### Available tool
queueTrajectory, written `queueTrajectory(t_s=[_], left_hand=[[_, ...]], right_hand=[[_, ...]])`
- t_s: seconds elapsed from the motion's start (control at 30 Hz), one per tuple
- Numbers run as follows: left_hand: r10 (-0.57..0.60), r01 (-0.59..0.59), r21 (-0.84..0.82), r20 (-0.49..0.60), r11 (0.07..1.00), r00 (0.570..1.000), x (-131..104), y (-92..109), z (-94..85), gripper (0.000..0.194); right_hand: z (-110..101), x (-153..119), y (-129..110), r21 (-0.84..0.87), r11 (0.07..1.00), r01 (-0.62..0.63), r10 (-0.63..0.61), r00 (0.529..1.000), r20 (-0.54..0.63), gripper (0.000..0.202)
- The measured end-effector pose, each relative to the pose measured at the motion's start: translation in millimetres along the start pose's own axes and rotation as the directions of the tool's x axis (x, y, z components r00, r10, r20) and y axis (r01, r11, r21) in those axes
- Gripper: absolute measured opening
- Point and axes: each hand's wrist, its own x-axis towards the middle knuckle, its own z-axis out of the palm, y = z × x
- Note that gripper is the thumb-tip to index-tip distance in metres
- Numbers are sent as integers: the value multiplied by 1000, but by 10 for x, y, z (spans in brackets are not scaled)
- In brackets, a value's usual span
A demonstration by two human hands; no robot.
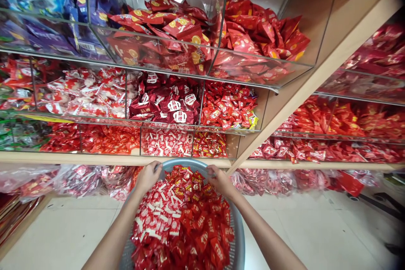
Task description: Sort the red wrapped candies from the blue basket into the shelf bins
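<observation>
A large grey-blue plastic basket is in front of me at the bottom middle, its far rim close to the lowest shelf edge. My left hand is closed on the far left of the rim, and my right hand is closed on the far right of it. Inside lie red-and-white wrapped candies on the left, plain red candies with gold print on the right, and small red-and-yellow candies at the far side. Both thumbs rest near the rim; some fingertips are hidden.
Tiered wooden shelves with clear bins stand ahead, holding red packets, dark red packets and blue packets. A slanting wooden post divides the shelves. Bagged candies sit below on the pale tiled floor.
</observation>
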Motion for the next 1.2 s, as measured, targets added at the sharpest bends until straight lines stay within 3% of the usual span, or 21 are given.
queueTrajectory(t_s=[0.13, 0.23, 0.37, 0.5, 0.7, 0.93, 1.2], left_hand=[[12, -12, -5, -6, 1000, 1000, -1, 2, -3, 34], [13, -13, 1, 0, 1000, 1000, -5, 13, -11, 34], [12, -12, 16, -7, 1000, 1000, -12, 20, -16, 34], [9, -10, 22, 2, 1000, 1000, -9, 19, -16, 34], [6, -6, 20, -3, 1000, 1000, 1, 7, -5, 35], [8, -8, 13, 2, 1000, 1000, -5, 7, -10, 36], [3, -3, 20, 0, 1000, 1000, -7, 11, -11, 34]], right_hand=[[-123, -7, -113, 412, 903, -123, 96, 992, 86, 28], [-95, -38, -82, 487, 860, -155, 110, 987, 119, 26], [48, -70, 57, 264, 965, -7, 3, 1000, 15, 31], [186, -117, 125, 63, 991, 114, -110, 992, -59, 41], [269, -163, 91, -36, 998, 60, -59, 998, 17, 34], [258, -176, 146, -60, 997, 51, -53, 998, -40, 29], [180, -218, 1, -317, 948, -6, -16, 998, -66, 32]])
